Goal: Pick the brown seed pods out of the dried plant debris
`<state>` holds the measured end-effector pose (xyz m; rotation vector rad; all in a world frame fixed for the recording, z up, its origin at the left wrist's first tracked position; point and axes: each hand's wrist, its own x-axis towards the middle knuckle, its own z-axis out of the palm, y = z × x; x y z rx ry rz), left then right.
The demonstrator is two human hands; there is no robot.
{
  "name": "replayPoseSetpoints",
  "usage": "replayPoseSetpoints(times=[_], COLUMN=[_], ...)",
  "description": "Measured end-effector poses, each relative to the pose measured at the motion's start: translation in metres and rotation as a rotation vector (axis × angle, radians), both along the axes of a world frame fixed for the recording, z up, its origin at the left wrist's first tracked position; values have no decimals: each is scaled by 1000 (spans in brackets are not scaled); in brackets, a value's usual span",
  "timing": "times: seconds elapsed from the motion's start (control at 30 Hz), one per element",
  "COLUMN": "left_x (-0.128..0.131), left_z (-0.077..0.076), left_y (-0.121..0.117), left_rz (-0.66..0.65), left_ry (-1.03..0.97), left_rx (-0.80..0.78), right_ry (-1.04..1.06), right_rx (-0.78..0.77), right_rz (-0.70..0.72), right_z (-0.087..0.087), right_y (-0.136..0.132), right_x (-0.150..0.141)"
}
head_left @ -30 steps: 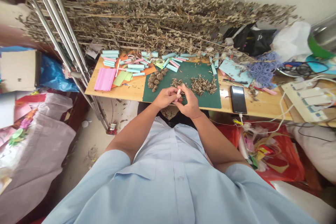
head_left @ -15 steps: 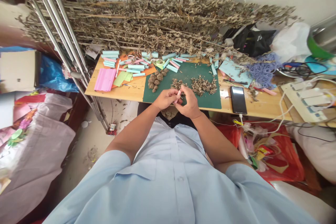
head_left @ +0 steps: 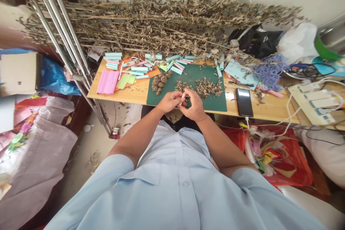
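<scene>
Between my hands, over the near edge of the green mat (head_left: 185, 75), is a small pink paper roll (head_left: 183, 97). My left hand (head_left: 171, 101) pinches it from the left. The fingers of my right hand (head_left: 194, 105) close on it from the other side. Fingers hide part of the roll. Just beyond my hands lies a small heap of crumbled dried leaves (head_left: 182, 86), and a larger leaf heap (head_left: 208, 88) is to its right. Several brown leaf balls (head_left: 159, 82) sit together at the mat's left side.
Blue paper rolls (head_left: 139, 68) and pink paper sheets (head_left: 107, 82) lie on the wooden table (head_left: 129, 95). Long dried plant stalks (head_left: 161, 25) fill the back. A phone (head_left: 244, 102) on a cable, purple string (head_left: 271, 72) and a power strip (head_left: 312, 102) are right; metal crutches (head_left: 61, 25) lean left.
Almost nothing differs. Both hands keep their hold on the pink roll in the same place, with only a very slight shift of the fingers.
</scene>
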<state>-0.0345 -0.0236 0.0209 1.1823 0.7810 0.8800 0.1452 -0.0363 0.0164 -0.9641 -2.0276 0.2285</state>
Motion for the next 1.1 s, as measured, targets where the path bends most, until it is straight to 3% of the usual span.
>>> replayPoseSetpoints(times=[0.2, 0.53, 0.77, 1.1], left_x=[1, 0, 1, 5], left_z=[7, 7, 10, 12], left_y=[0, 1, 0, 1], left_rz=[22, 30, 32, 107], left_ry=[-42, -56, -48, -14], left_rx=[-78, -76, -59, -77], right_ry=[50, 112, 38, 25], right_rx=[-65, -82, 24, -55], right_rz=[19, 29, 21, 17], right_z=[-2, 0, 3, 5], right_y=[0, 0, 5, 4], right_x=[0, -7, -4, 1])
